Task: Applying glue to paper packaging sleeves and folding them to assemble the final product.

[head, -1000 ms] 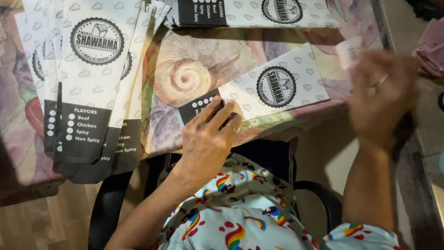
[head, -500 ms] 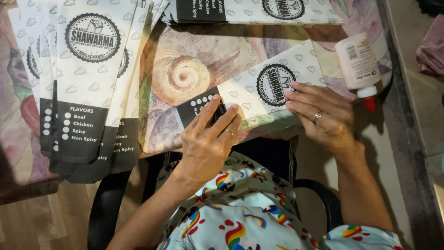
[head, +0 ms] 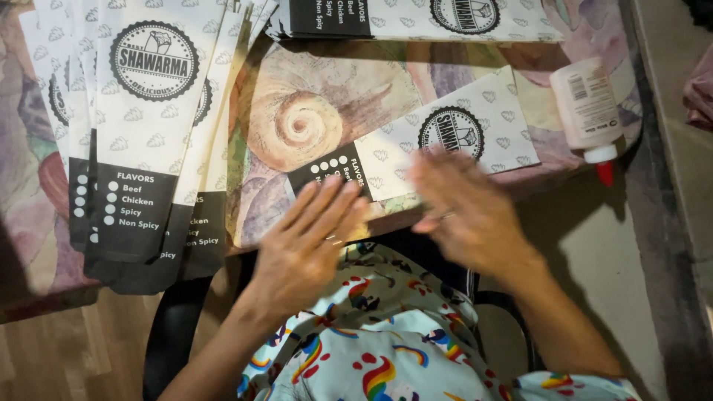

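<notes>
A flat paper sleeve (head: 475,126), white with leaf prints, a round dark badge and a black end, lies on the table's near edge. My left hand (head: 308,238) rests flat with fingers spread on its black end. My right hand (head: 464,208), blurred and with a ring on one finger, hovers open over the sleeve's near edge, holding nothing. A glue bottle (head: 587,108) with a red tip lies on its side to the right of the sleeve.
A fanned row of the same paper sleeves (head: 148,134) hangs over the table's left edge. Another stack (head: 416,18) lies at the far side. The tablecloth (head: 297,119) shows a shell pattern. A dark chair (head: 171,334) and wooden floor are below.
My right hand put the glue bottle down at the right, then came back over the sleeve. My left hand stayed on the black end, its fingers now more spread.
</notes>
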